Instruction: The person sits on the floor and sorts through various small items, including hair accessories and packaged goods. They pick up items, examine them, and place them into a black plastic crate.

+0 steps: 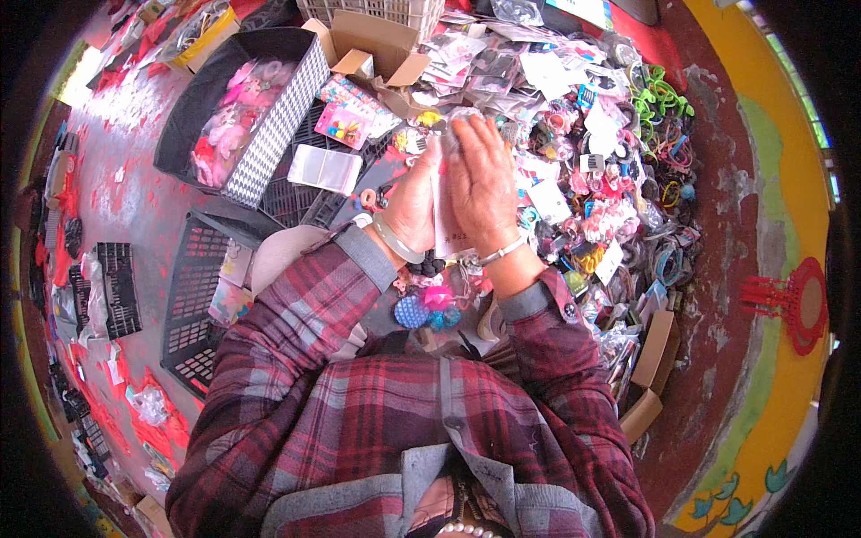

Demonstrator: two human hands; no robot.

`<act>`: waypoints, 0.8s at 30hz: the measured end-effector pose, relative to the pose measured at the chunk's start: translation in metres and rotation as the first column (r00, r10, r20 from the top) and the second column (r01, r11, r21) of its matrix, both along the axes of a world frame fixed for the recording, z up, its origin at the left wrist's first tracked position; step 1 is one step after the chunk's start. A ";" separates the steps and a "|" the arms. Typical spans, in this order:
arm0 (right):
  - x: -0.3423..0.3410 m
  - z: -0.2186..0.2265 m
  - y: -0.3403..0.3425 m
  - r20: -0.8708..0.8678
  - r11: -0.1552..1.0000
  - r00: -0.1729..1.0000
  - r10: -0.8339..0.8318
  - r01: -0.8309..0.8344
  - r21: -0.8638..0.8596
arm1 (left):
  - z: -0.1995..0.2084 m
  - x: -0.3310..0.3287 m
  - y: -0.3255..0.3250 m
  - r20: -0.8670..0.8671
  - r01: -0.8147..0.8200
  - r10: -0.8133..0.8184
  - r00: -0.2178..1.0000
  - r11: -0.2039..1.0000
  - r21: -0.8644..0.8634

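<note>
Both hands meet in front of me with a thin, pale plastic packet [451, 229] between them. My left hand [411, 204] grips its left side, the thumb pointing up and the other fingers mostly hidden behind the packet. Flat along its right side lies my right hand [484, 184], fingers stretched and close together, pressing it against the left. The packet's contents are covered by the hands. Just below hang or lie a blue dotted ball [411, 312] and a pink fluffy hair tie [438, 297].
A heap of hair ties [610, 220] spreads to the right, with packets and cards [489, 67] behind it. On the left stand a black box [193, 117] of pink packets and a black plastic basket [193, 300]. An opened cardboard box [377, 45] is at the back.
</note>
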State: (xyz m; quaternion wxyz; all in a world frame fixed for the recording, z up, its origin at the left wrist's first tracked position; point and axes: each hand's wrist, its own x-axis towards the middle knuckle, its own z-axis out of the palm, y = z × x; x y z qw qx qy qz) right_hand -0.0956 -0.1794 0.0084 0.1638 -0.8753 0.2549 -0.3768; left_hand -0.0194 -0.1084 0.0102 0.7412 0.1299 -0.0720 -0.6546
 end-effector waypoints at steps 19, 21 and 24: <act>-0.018 0.007 -0.018 0.344 0.971 0.935 0.086 -0.157 0.182 | -0.016 0.023 -0.010 -0.001 -0.038 0.038 0.999 0.995 0.094; -0.004 0.007 0.013 0.128 0.972 0.964 0.234 -0.228 -0.059 | -0.027 0.025 -0.009 0.037 -0.102 0.100 0.994 0.992 0.077; -0.007 0.004 0.030 0.011 0.956 0.957 0.290 -0.289 -0.043 | -0.034 0.036 -0.002 0.051 -0.136 0.134 0.990 0.990 0.030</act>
